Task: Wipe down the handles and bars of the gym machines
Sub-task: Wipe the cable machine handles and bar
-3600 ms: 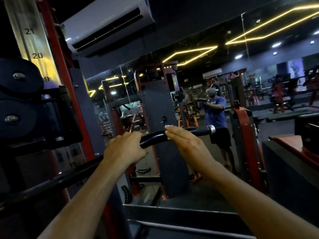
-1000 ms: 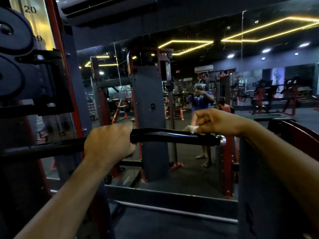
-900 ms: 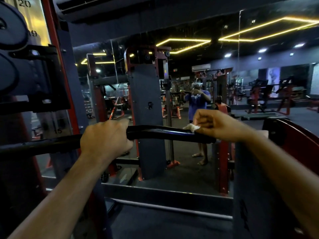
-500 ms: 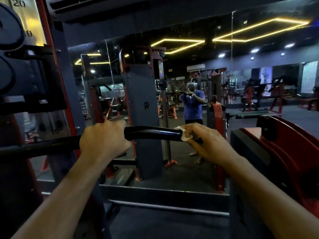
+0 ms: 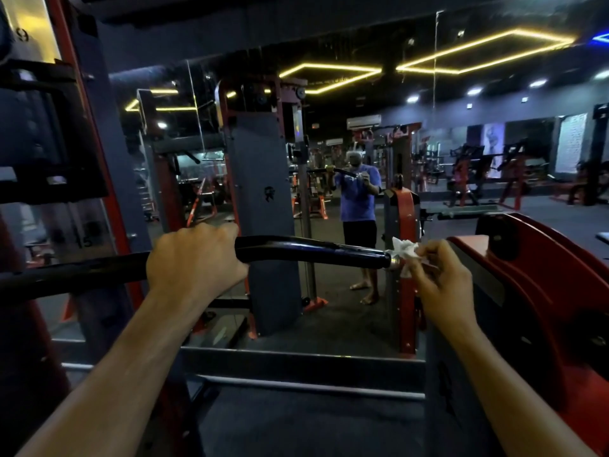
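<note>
Left hand [image 5: 194, 258] clamped round black bar [image 5: 313, 253], steadying it. Right hand [image 5: 438, 278] pinches white wipe [image 5: 406, 250] against the bar's chrome end cap. Risk: small crumpled wipe slips off the tip, leaving fingers bare on metal; bar may swing if left grip loosens.

Dark gym floor [image 5: 329, 324] — machine bases [image 5: 276, 331]

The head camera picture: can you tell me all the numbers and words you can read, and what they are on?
"9": on the shiny numbered strip at top left; anything before it is cut off.
"15": faint, lower on the numbered upright behind the black bar.
Wall posters at far right: too small and blurred to read.
Logo on the grey machine panel: a picture, no readable letters.
</note>
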Available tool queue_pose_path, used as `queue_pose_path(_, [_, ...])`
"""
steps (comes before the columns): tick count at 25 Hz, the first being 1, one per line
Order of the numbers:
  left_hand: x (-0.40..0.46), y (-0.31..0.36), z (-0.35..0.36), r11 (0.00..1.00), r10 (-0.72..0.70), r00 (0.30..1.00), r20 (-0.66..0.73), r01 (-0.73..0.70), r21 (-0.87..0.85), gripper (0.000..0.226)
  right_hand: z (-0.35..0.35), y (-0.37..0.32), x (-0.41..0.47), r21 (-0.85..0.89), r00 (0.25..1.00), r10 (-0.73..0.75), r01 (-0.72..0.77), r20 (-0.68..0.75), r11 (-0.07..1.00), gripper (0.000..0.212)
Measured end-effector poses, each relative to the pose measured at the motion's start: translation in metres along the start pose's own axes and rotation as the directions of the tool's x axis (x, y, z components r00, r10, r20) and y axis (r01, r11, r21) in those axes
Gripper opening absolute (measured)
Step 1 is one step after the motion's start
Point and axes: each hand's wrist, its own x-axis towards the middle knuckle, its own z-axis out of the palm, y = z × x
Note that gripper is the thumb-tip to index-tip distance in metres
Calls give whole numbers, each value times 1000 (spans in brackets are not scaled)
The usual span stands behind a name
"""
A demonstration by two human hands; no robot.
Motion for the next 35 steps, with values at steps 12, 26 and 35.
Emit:
queue_pose_path(12, [-15, 7, 4, 999, 36, 999, 35, -36, 9, 19, 46, -2, 35, -91, 843, 406, -401, 354, 912, 41])
queue_pose_path(26, [-7, -2, 16, 1000, -20, 998, 65, 22, -17, 16, 94, -26, -27, -347, 933, -254, 334, 257, 876, 62])
queue_pose_path(35, [-4, 4, 13, 999, -32, 994, 107, 31, 17, 17, 68, 8, -19, -351, 916, -294, 379, 271, 857, 61])
